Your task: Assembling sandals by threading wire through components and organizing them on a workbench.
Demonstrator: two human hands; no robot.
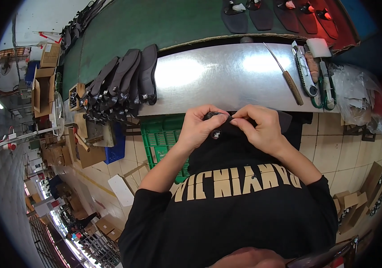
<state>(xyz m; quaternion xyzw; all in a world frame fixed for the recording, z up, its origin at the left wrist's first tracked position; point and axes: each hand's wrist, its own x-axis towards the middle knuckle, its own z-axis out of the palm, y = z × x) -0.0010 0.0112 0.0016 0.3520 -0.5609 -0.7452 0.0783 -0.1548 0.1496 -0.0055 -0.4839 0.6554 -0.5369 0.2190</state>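
My left hand and my right hand meet close to the metal bench's front edge. Both are closed, thumbs and fingertips pinching a black sandal's strap between them. The dark sole of this sandal shows beyond my right hand, and a small shiny metal buckle hangs below my left fingers. What exactly the fingertips pinch is partly hidden. To the left on the bench lies a pile of dark sandals with black straps and metal buckles.
Right on the metal bench lie a wooden-handled awl, a utility knife and green-handled scissors, beside a clear plastic bag. Behind, a green conveyor belt carries several sandals. A green crate stands below.
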